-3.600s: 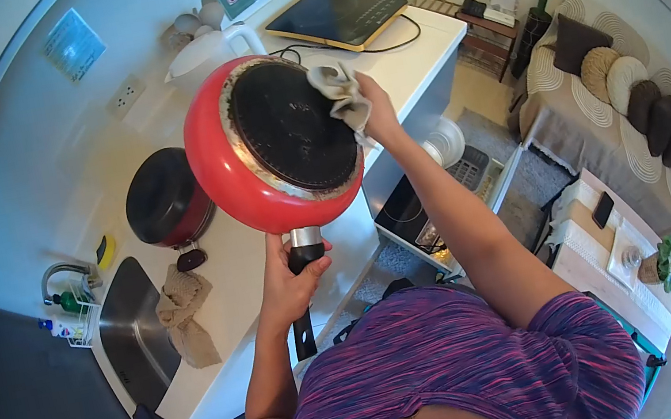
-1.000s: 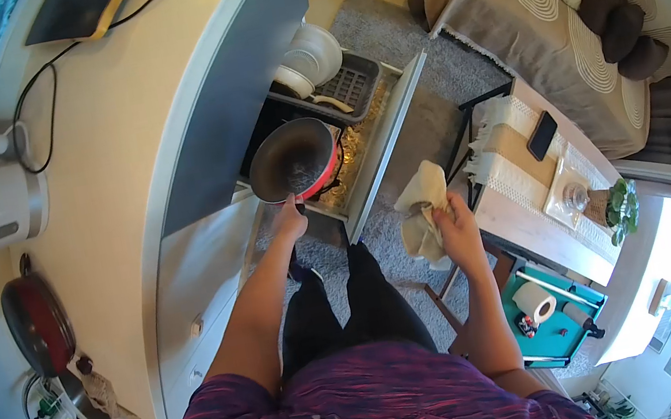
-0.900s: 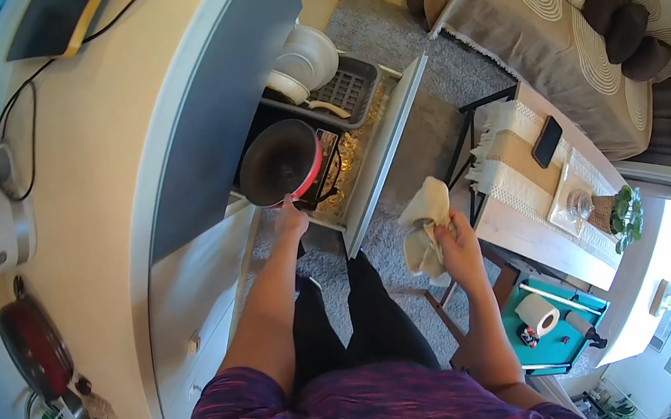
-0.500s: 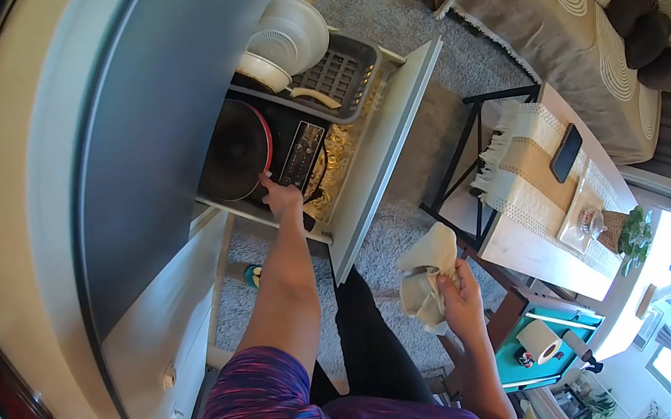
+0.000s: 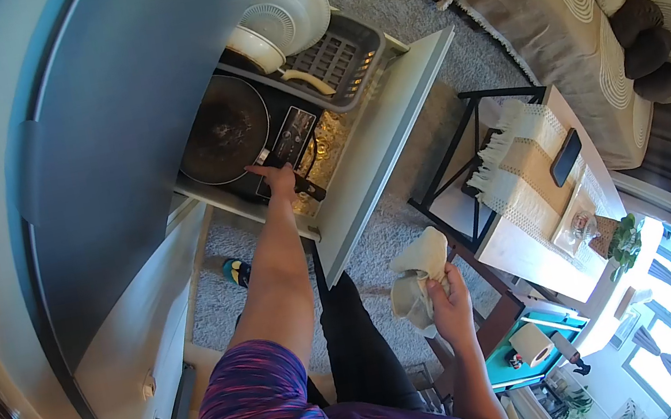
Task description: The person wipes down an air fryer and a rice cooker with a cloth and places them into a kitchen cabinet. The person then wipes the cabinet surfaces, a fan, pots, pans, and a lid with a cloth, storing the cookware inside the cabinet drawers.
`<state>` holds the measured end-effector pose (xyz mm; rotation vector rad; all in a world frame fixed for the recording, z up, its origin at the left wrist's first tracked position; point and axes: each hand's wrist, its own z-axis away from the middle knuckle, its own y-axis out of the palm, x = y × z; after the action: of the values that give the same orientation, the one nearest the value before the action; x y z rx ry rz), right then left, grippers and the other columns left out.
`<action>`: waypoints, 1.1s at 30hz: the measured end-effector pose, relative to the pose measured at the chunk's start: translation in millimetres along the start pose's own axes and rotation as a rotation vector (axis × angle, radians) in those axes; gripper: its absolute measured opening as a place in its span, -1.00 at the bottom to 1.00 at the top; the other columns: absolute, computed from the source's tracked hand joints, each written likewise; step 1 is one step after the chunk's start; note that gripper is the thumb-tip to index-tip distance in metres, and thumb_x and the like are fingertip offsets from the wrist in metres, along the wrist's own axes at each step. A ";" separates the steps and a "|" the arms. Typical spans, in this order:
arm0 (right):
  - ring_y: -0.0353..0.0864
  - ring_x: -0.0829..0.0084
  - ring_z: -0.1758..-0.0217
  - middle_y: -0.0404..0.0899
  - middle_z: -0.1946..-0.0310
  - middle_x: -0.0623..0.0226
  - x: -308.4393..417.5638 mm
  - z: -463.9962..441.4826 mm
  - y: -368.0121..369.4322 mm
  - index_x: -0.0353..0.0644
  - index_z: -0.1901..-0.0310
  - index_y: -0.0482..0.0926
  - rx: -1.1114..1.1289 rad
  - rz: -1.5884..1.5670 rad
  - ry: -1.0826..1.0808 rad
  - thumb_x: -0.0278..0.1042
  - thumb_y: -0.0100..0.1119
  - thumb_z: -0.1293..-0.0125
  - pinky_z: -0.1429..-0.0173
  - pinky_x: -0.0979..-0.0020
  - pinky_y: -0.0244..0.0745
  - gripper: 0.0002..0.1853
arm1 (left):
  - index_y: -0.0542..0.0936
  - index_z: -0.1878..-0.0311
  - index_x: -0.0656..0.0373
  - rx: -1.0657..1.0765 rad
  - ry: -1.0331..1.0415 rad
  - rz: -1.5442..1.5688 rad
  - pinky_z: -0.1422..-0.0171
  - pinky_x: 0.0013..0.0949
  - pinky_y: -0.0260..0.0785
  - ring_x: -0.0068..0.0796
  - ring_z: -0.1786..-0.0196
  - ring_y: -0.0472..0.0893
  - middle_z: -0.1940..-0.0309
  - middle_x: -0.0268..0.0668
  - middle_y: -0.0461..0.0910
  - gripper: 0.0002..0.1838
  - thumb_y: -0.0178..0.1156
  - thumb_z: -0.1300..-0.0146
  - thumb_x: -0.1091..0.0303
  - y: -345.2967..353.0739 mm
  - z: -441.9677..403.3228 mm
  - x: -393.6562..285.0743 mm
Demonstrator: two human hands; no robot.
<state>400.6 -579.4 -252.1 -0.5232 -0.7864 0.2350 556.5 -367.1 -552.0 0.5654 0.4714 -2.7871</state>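
Inside an open drawer lies a dark frying pan [image 5: 223,130], flat on a black induction cooker [image 5: 292,138]. My left hand [image 5: 278,179] is at the pan's black handle [image 5: 310,187], with its index finger stretched toward the pan's rim and the other fingers curled on the handle. My right hand [image 5: 449,293] pinches a crumpled cream cloth [image 5: 417,276] over the rug, right of the drawer front.
The pulled-out drawer's front [image 5: 389,155] juts over the rug. A grey basket [image 5: 340,56] with white containers [image 5: 291,11] stands behind the cooker. To the right is a low table [image 5: 538,237] with a phone [image 5: 566,157]; a grey cabinet panel [image 5: 136,146] rises at left.
The red pan, earlier held up and wiped with the cloth over the counter, went down into the drawer and now rests on the cooker. The view has shifted toward the drawer; the cloth stays in my right hand.
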 end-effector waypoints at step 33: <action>0.36 0.60 0.54 0.49 0.59 0.30 295.2 249.3 141.4 -0.36 0.35 0.51 0.577 -0.083 -1.027 -0.17 0.03 -0.25 0.45 0.46 0.30 -0.66 | 0.54 0.04 0.03 -0.531 1.582 -0.643 -0.37 -0.01 -0.10 -0.11 -0.24 0.26 -0.03 -0.20 0.45 -0.68 0.07 -0.21 0.11 -458.2 447.5 -50.0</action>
<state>421.9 -254.8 0.0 0.2323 -1.6556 0.6509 310.5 -100.7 -21.7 2.6765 1.7660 -1.7586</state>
